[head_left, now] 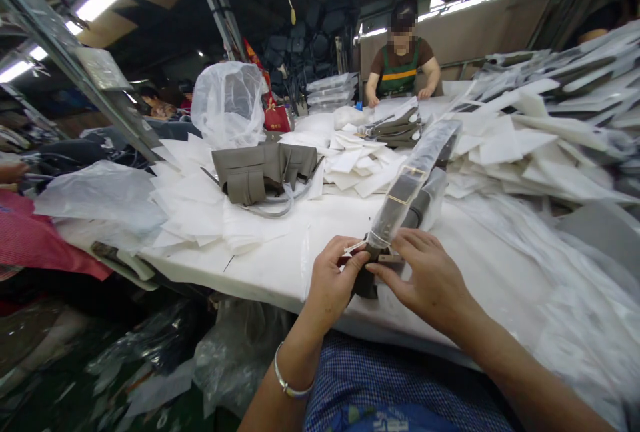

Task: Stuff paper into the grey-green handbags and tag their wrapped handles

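Observation:
A dark bag strap (400, 185) in clear plastic, with a gold-coloured buckle, slants up and away in front of me. My left hand (334, 277) pinches its near end between thumb and fingers, where a thin white tie (356, 245) shows. On the other side, my right hand (425, 271) is closed on the same end, thumb and fingertips almost meeting the left thumb. Dark material and a bit of metal hardware show between the hands, partly hidden by the fingers. Farther left on the table lies a grey-brown handbag (245, 175) with its straps loose.
Stacks of white sheets (185, 192) spread across the white table (270, 279). Wrapped straps and sheets pile up at right (540, 132). A clear plastic bag (227, 102) stands behind the handbag. Across the table a person (404, 62) works with both hands. A metal post rises at left.

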Motion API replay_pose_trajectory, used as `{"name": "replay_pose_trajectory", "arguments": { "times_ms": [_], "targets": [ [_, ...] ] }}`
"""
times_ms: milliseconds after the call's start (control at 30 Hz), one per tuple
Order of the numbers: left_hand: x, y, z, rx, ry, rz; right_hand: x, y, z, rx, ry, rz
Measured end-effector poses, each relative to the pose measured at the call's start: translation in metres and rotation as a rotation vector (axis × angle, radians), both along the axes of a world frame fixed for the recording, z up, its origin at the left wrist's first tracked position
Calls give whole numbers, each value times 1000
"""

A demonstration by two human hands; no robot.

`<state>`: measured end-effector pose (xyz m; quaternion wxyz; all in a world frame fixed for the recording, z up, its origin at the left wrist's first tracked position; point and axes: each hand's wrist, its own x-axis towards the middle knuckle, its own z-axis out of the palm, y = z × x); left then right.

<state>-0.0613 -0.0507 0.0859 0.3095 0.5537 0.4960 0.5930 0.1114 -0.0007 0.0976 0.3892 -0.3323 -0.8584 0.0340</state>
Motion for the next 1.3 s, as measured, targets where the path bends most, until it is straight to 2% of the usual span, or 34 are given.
{"name": "replay_pose_trajectory", "arguments": {
  "times_ms": [233,400,567,1000,1200,1300],
  "targets": [
    [-8,16,-11,-17,-91,-26,-4,18,-2,-72,45,61],
    [-13,16,-13,-2,-80,-17,-2,22,0,-80,29,116],
    [-14,16,-15,-24,-108,2,-3,24,-2,-63,15,107],
    [-6,18,-11,-43,-157,-43,-5,18,6,-210,78,82],
    [-2,19,-12,-33,-154,-28,-6,20,4,-238,92,68],
    [-1,17,-13,-32,-170,-22,-2,23,3,-246,74,105]
  ]
}}
